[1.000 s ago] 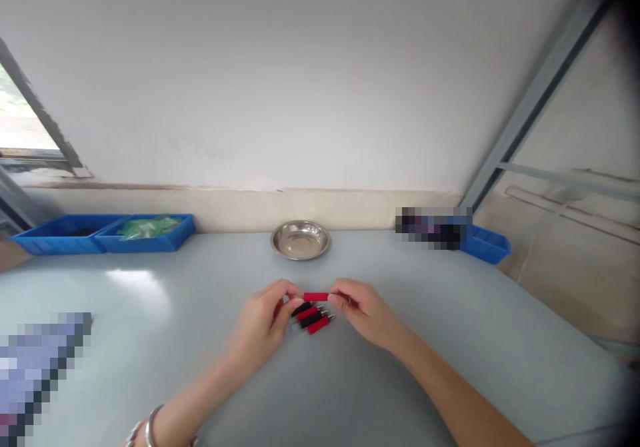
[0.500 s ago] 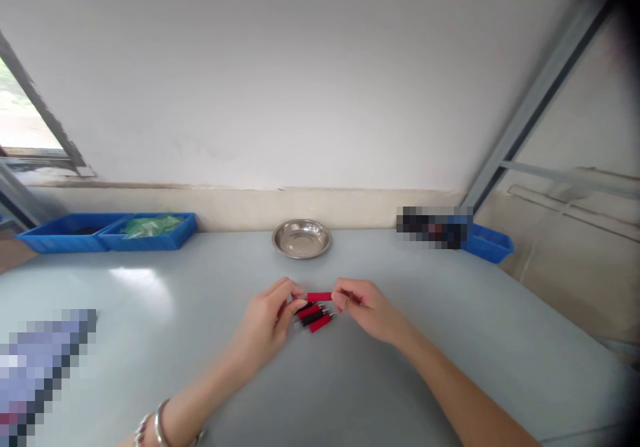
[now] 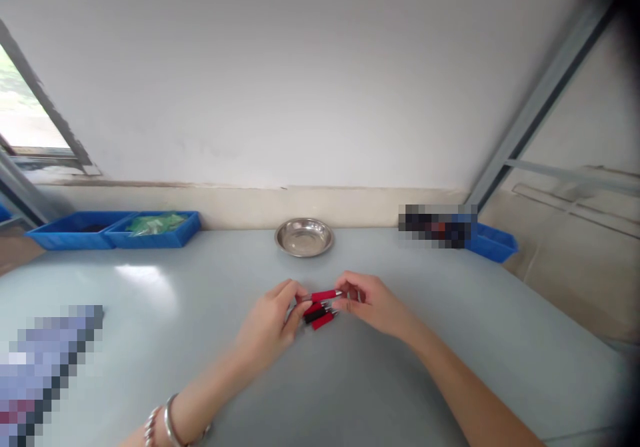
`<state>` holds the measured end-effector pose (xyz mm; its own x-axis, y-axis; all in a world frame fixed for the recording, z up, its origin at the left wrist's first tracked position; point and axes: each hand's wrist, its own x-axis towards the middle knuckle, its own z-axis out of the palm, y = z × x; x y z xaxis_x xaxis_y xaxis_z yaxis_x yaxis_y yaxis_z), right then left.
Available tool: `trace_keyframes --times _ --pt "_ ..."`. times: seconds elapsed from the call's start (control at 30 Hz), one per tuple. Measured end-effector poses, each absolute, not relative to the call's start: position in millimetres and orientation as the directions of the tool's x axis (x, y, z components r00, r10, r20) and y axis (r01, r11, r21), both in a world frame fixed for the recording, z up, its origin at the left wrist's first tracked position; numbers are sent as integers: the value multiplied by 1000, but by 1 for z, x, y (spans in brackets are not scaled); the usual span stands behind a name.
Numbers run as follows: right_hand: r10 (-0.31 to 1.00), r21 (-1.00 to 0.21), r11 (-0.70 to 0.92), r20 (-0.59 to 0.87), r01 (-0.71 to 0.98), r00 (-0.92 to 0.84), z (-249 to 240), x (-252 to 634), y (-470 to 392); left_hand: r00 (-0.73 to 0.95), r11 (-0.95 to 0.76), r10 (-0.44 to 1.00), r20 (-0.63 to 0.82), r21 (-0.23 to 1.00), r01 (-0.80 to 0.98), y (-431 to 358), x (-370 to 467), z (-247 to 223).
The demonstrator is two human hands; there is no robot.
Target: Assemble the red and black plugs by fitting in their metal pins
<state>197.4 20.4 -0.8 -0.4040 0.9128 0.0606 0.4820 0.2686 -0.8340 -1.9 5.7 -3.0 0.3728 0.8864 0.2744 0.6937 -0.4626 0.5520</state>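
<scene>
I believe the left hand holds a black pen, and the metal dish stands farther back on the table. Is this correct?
Not entirely: the pen in the left hand is red, as the head view shows. The metal dish does stand farther back.

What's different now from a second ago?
The right hand has opened its pinch, baring the red pen's metal tip; any remaining contact is unclear. The pen now slants slightly, tip end higher in view. The left hand still holds it; the steel dish stays put.
</scene>
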Motion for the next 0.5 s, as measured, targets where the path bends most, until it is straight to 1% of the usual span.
trace_keyframes --times 0.3,0.5 --pt "889 -748 401 177 529 -423 -7 197 23 364 -459 888 279 534 710 8 -4 -7" --pt "851 -624 510 268 592 -451 -7 197 20 376 -468 884 279 525 711 12 -6 -11"
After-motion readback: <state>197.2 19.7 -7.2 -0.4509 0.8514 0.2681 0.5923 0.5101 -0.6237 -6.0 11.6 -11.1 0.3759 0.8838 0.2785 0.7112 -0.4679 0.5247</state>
